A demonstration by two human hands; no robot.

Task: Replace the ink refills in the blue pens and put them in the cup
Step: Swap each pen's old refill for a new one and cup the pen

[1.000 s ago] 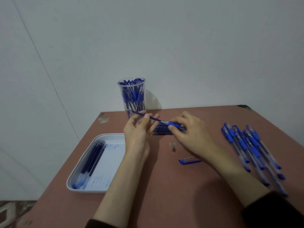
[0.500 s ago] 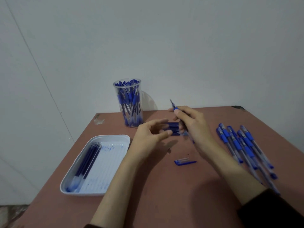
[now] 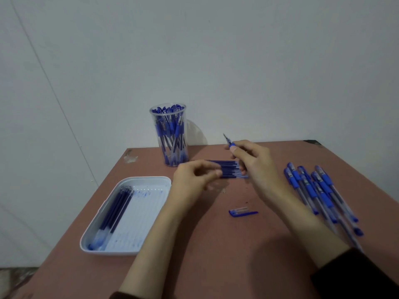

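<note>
Since half a second ago the left hand (image 3: 194, 180) has curled its fingers (image 3: 218, 173) in at the left ends of the new refills (image 3: 230, 172); in the head view, blur hides whether they pinch one. Those refills lie side by side on the bench (image 3: 216, 255), long axes left to right, between the hands. The right hand (image 3: 254, 167) grips an uncapped blue pen (image 3: 231, 144), tip tilted up and far-left, above their right ends. The left hand looks nearer for the pick. The cup (image 3: 170, 152) stands just far-left.

Only one view is given, from the person's head: it faces forward and down on the table (image 3: 216, 266), quite close, with the wall (image 3: 216, 61) behind.
</note>
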